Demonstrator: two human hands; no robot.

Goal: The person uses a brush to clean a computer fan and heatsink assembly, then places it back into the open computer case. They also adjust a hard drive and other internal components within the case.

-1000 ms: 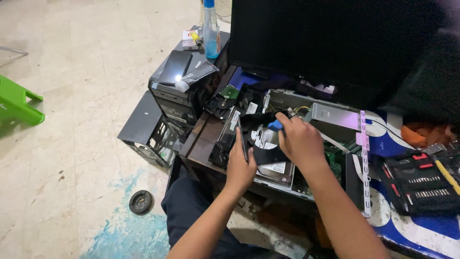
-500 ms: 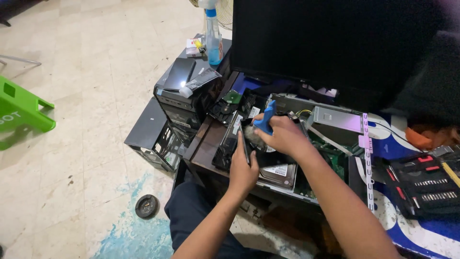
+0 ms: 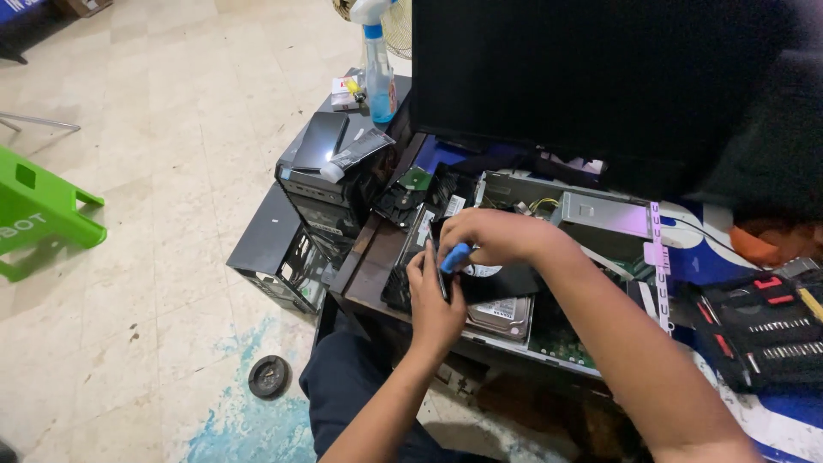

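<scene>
Here the right hand [image 3: 489, 236] is closed around a screwdriver with a blue handle [image 3: 454, 257], fingers curled over the top of the handle and the tool angled down toward the left. The left hand [image 3: 433, 300] is clamped on the edge of a flat black part [image 3: 501, 281], thumb and fingers pinching it from the side, just beside the blue handle; the two hands nearly touch. The black part lies on top of a silver hard drive [image 3: 501, 315], which shows below and to the right of the left hand.

Both hands work over an open computer case [image 3: 600, 214] that lies flat on a dark wooden table [image 3: 364, 274]. Behind the hard drive, inside the case, sits a grey metal drive box, and a green circuit board [image 3: 561, 343] shows at the case's near edge, right of the hard drive. A large black monitor [image 3: 583, 77] stands behind the case.

Left of the case stands a black computer tower [image 3: 330, 184] with a grey tube [image 3: 356, 154] lying on its top, and a blue spray bottle [image 3: 379, 73] stands behind that tower. Another black case [image 3: 274, 253] lies on the tiled floor, left of the table. Right of the open case, well apart from the hands, lies a black bit set with red pieces [image 3: 763, 330]. A green plastic stool [image 3: 39, 214] stands on the floor far to the left of the table, and a small dark round disc [image 3: 268, 375] lies on the floor near the person's knee.
</scene>
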